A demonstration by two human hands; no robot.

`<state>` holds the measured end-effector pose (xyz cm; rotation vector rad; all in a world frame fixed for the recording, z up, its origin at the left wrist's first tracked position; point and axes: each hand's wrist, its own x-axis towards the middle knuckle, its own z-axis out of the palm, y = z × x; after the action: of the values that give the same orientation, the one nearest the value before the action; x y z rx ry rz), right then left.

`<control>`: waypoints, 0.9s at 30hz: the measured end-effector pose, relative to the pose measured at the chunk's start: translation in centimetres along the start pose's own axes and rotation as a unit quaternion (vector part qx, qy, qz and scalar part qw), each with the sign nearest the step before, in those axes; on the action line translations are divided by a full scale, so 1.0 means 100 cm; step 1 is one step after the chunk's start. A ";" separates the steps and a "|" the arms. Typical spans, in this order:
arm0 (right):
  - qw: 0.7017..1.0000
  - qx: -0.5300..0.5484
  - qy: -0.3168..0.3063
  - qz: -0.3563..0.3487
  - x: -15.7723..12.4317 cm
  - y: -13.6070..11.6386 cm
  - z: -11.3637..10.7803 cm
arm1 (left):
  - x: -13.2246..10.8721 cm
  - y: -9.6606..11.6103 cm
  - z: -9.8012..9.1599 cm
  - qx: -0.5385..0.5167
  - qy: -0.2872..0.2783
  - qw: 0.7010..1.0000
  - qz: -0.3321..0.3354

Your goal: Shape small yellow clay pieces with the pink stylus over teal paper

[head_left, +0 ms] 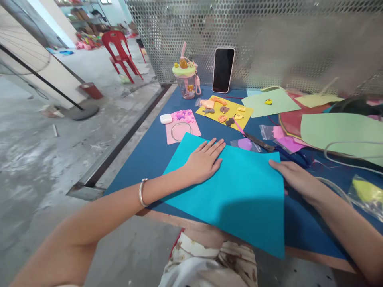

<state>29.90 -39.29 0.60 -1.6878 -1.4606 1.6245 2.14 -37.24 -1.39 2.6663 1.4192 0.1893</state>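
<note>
A turquoise sheet of paper [239, 191] lies on the blue table top [149, 155], its near corner hanging over the front edge. My left hand [205, 159] rests flat on the sheet's upper left part, fingers stretched out and together. A silver bracelet [142, 193] circles that wrist. My right hand [295, 177] lies at the sheet's right edge, fingers extended along it and touching the paper.
Scissors [263, 144] lie just beyond the sheet. Farther back are a pink sheet [182, 128] with beads and a wire ring, a yellow sheet [224, 111] with small figures, green sheets [338, 127], a decorated cup [187, 81], a phone [223, 69] against the perforated screen, and a white case [166, 118].
</note>
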 end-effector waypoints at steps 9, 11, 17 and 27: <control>0.989 -0.138 -0.038 0.027 -0.006 -0.013 -0.003 | 0.001 0.002 0.000 -0.003 0.005 1.000 -0.006; 0.987 -0.157 -0.036 0.023 -0.006 -0.012 -0.003 | 0.001 0.002 0.000 0.001 0.004 1.000 -0.008; 0.975 -0.222 -0.003 0.002 -0.003 -0.001 -0.007 | 0.001 0.004 -0.001 0.011 0.006 1.000 -0.009; 0.962 -0.270 0.028 -0.034 -0.009 0.003 -0.004 | 0.001 0.005 0.000 0.007 0.015 1.000 -0.012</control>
<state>30.56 -40.02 0.88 -1.9050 -2.0364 1.1915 2.61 -37.39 -1.32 2.6664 1.4658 0.2190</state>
